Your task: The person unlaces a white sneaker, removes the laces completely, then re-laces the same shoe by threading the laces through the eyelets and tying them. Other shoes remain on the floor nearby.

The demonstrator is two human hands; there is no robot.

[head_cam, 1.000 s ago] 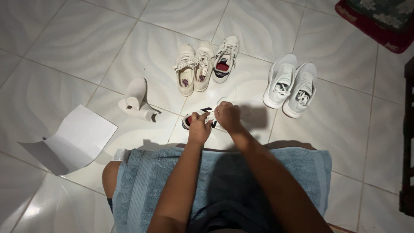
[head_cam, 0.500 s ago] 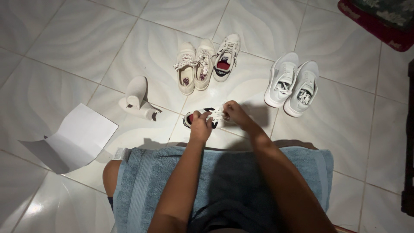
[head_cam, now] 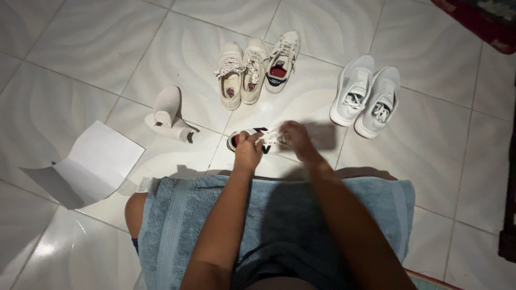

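The shoe lies on the floor just beyond the person's knees, toe to the left. It is white with dark panels and a red lining; both hands cover most of it. White laces run between the hands.

The left hand rests on the shoe's left part, fingers curled down tight and closed on the laces. The right hand sits at the shoe's right part, fingers bent and pinched on the laces; the exact grip is blurred.

A blue terry towel with a woven band covers the lap. Both forearms cross it and hide its middle.

Further out on the floor:
- A cream pair of laced canvas shoes stands beyond the held shoe, soles down, side by side and touching.
- A single white sneaker with dark and red trim lies just beside the cream pair, on its right.
- A white mesh pair stands to the right, well apart from the cream pair.
- Two white rounded shoe inserts lie to the left, one across the other.
- A folded white card lies near the left knee.

The floor is glossy white tile with a wavy relief and thin grout lines. A dark red mat shows at the top right corner.
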